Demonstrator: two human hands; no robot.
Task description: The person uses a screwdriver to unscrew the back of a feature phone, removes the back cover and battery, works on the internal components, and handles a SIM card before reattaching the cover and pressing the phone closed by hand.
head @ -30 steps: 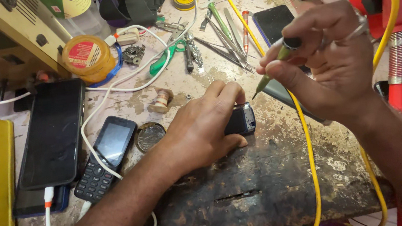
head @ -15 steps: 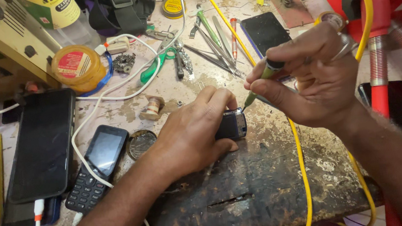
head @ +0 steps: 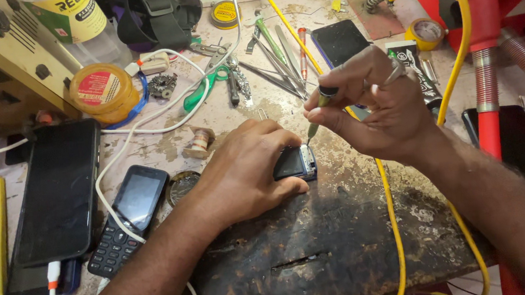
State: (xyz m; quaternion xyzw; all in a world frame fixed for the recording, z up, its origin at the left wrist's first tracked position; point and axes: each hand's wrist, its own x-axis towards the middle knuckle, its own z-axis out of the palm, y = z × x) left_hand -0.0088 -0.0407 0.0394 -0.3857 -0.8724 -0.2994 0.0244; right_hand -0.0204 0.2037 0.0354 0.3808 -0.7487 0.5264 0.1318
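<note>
My left hand (head: 243, 175) lies on the worn workbench (head: 324, 250) and grips a small dark phone (head: 295, 162), holding it flat. My right hand (head: 378, 114) pinches a thin green-handled screwdriver (head: 318, 109) upright. Its tip rests on the phone's exposed right end. A ring shows on one right finger.
A keypad phone (head: 129, 218) and a large black smartphone (head: 56, 190) on a white cable lie at left. Tweezers, green-handled scissors (head: 205, 87) and screwdrivers lie scattered behind. An orange jar (head: 102, 92), a yellow cable (head: 390, 218), red tubing (head: 486, 100) and another black phone (head: 339, 41) surround the spot.
My right hand has lowered the screwdriver from above the bench down to the phone's end. My left hand has kept its hold on the phone.
</note>
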